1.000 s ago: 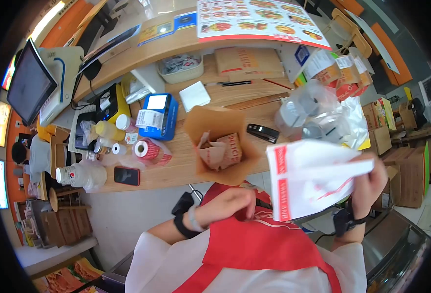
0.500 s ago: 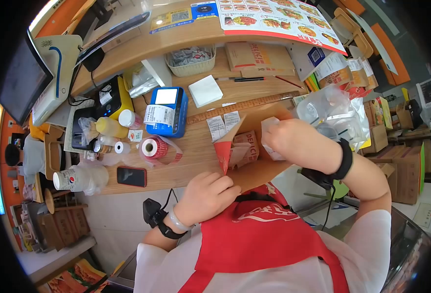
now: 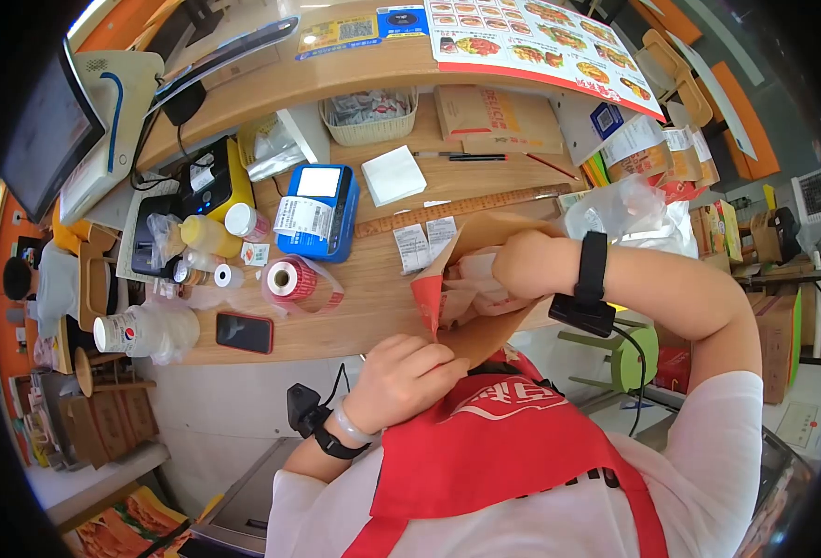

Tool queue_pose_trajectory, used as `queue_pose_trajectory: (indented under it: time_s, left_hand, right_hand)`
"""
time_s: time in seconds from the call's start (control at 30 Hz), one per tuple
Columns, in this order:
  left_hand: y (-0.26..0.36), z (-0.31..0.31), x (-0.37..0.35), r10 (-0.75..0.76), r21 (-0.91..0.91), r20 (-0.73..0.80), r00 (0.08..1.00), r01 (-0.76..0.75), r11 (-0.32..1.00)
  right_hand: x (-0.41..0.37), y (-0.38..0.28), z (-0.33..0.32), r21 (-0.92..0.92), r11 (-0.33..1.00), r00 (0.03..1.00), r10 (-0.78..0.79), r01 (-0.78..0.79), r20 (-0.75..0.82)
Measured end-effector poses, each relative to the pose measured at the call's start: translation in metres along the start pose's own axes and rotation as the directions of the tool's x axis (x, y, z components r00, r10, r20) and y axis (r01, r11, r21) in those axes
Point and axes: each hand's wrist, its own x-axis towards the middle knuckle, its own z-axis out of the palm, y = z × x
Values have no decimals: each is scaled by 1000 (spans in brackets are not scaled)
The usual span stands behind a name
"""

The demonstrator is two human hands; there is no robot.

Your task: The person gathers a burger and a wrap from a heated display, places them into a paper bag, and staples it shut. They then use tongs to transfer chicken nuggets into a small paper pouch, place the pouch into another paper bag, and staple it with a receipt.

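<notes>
An open brown paper bag (image 3: 503, 228) with a red corner stands at the table's front edge, its mouth facing me. My left hand (image 3: 406, 381) has its fingers closed on the bag's near left edge. Reaching into the mouth from the right is my right hand (image 3: 529, 263), its fingertips hidden inside. Pale, red-printed paper wrapping (image 3: 475, 279) shows within the bag beside that hand. A printed receipt (image 3: 424, 244) lies against the bag's left side.
To the left are a label roll (image 3: 291, 279), a phone (image 3: 245, 332), stacked cups (image 3: 150, 333) and a blue label printer (image 3: 317, 212). Behind the bag lie a wooden ruler (image 3: 466, 210) and napkins (image 3: 393, 175). Clear plastic containers (image 3: 624, 212) stand at right.
My right hand has gone deeper into the bag, and the white paper it pinched is now out of sight. My left hand stays at the bag's edge.
</notes>
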Motion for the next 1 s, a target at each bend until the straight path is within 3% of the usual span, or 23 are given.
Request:
queue_pose_trajectory:
  time_s: [0.03,0.07,0.13,0.17,0.2,0.27,0.3,0.37,0.47,0.53,0.6,0.63,0.67,0.73,0.8,0.87,0.9,0.93,1.0]
  left_hand:
    - [-1,0,0,21,-15,3,1000,-21,1000]
    - [-3,1,1,23,-20,8,1000,-23,1000]
    - [-6,3,2,82,-42,-2,997,-82,996]
    - [-7,3,3,87,-45,2,996,-87,995]
    - [-7,3,3,101,-47,24,995,-99,994]
    - [-7,5,3,114,-48,44,993,-111,993]
    - [-8,7,1,132,-53,37,991,-130,990]
    - [-6,9,0,147,-53,30,989,-145,988]
    - [-4,11,0,154,-52,21,988,-153,987]
    - [-6,13,-2,164,-72,7,986,-163,984]
    - [-7,12,-2,161,-75,4,987,-160,984]
    - [-8,12,-2,162,-80,4,987,-161,984]
    - [-8,11,-2,163,-80,4,987,-162,984]
    - [-8,10,-2,154,-83,12,988,-153,985]
    - [-9,8,-3,166,-73,5,986,-165,984]
    - [-10,9,-5,177,-70,1,984,-176,982]
    - [-11,10,-6,184,-65,-10,983,-184,981]
    - [-12,10,-7,193,-59,-21,981,-194,979]
    - [-12,8,-5,193,-67,-16,981,-193,979]
  right_hand:
    - [15,-26,-45,-167,974,918,200,-150,342]
    - [29,-33,-48,-163,974,918,204,-156,341]
    - [54,-43,-51,-250,964,757,229,-90,612]
    - [66,-54,-61,-190,971,699,236,-144,676]
    - [74,-62,-73,-80,997,643,69,-13,763]
    - [79,-54,-35,-35,980,676,159,-193,719]
    - [81,-42,-11,-37,981,677,159,-191,719]
    - [82,-28,16,-29,992,804,116,-122,583]
    - [80,-47,-4,-32,971,725,200,-239,659]
    - [77,-40,15,-18,972,750,193,-236,633]
    - [71,-45,0,206,825,699,282,-526,657]
    - [65,-49,-17,364,819,762,131,-444,634]
    - [59,-42,-2,363,819,761,132,-445,635]
    - [51,-25,41,605,514,758,151,-609,634]
    - [50,-47,-4,616,493,747,112,-614,655]
    - [38,-51,-16,524,680,714,-2,-513,701]
    - [32,-57,-22,445,834,784,-25,-326,621]
    - [30,-55,-16,452,827,786,-20,-334,618]
    - [30,-50,-4,136,936,863,233,-324,448]
